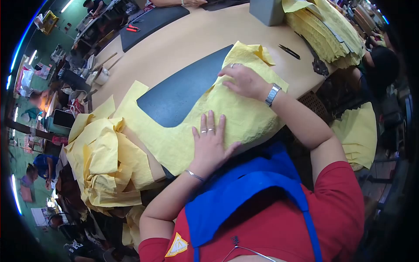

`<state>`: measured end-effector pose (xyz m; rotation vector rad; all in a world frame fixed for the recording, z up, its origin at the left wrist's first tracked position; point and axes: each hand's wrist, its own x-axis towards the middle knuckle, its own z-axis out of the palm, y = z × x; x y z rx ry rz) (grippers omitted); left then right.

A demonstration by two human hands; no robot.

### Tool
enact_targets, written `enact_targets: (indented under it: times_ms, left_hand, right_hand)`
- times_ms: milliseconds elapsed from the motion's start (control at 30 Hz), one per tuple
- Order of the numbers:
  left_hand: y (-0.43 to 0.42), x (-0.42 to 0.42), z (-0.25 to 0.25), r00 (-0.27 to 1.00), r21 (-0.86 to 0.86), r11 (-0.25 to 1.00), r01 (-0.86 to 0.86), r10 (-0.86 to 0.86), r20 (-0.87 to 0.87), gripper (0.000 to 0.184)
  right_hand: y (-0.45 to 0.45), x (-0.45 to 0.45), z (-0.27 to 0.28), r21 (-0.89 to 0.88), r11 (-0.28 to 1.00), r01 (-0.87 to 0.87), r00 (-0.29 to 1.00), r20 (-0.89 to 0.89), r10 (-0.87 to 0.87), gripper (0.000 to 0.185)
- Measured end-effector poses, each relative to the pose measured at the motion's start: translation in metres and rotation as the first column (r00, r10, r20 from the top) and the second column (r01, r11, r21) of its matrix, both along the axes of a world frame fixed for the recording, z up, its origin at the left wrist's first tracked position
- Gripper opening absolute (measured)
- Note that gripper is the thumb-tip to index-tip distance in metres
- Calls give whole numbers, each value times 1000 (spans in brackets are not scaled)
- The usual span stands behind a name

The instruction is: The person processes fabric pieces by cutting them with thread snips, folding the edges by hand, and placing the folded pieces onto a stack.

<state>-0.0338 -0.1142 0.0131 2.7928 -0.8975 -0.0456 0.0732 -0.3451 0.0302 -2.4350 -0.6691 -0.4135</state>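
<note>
A large yellow cloth piece (170, 142) with a curved cut-out lies over a dark board (179, 91) on the table. My left hand (212, 142) rests flat on the cloth near its lower middle, fingers spread, with rings on it. Higher and to the right, my right hand (244, 81) touches the cloth beside the board's edge. Its fingers are bent and partly apart, with a small fold of cloth under them. At the top, a corner of the cloth is folded over.
Crumpled yellow cloth pieces (104, 166) are heaped at the left. A stack of yellow cloth (323, 35) stands at the upper right, near a grey box (267, 12). Black snips (289, 51) and a red-handled tool (132, 28) lie farther back. Across the table, another person's arm (174, 3) shows.
</note>
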Motion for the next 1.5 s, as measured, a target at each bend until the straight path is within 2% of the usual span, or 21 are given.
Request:
enact_targets:
  times_ms: [67,167,267,367,467,567,667,767,900,1000,1133,1233,1333,1500]
  left_hand:
    - [-6,-7,18,1000,39,999,11,-11,4,75]
    - [-2,31,22,987,-174,984,-36,63,149,59]
    - [10,77,0,989,-437,895,-90,130,64,39]
    - [18,86,-6,998,-463,886,-39,60,31,24]
    - [17,80,-7,986,-514,857,30,58,154,16]
    - [19,78,-6,986,-458,889,8,69,150,14]
    - [17,78,-7,974,-426,904,42,57,217,13]
    - [17,78,-10,970,-415,909,31,74,233,13]
    - [17,77,-10,972,-436,899,38,68,226,13]
    - [20,79,-6,978,-429,902,40,52,200,13]
    - [42,63,8,996,-454,890,-36,69,57,13]
    - [63,52,6,996,-451,892,-34,68,60,12]
    - [71,46,3,993,-461,887,1,53,103,12]
    - [70,45,1,978,-424,904,60,32,206,12]
  right_hand:
    - [7,-9,-9,38,999,-39,999,4,39,22]
    - [5,-9,-22,-55,993,-106,992,68,110,23]
    - [5,-8,-25,-36,992,-117,988,95,120,22]
    - [3,-9,-27,-145,982,-122,963,222,153,21]
    - [0,-7,-33,-196,970,-141,961,209,182,27]
    - [5,-17,-22,-249,960,-130,991,6,136,47]
    - [27,-48,0,-499,866,-11,999,-32,-5,69]
    - [23,-44,-6,-501,865,23,997,-50,-56,81]
    - [12,-29,-13,-459,848,264,960,208,-186,71]
    - [36,-32,-14,-248,953,-173,985,-61,163,61]
    - [47,-50,-12,-209,969,-133,991,-4,135,54]
    - [50,-51,-19,-231,969,-92,996,-13,91,63]
    - [61,-63,-8,-368,926,-88,995,-86,60,73]
    - [62,-69,-9,-431,902,33,998,-32,-52,78]
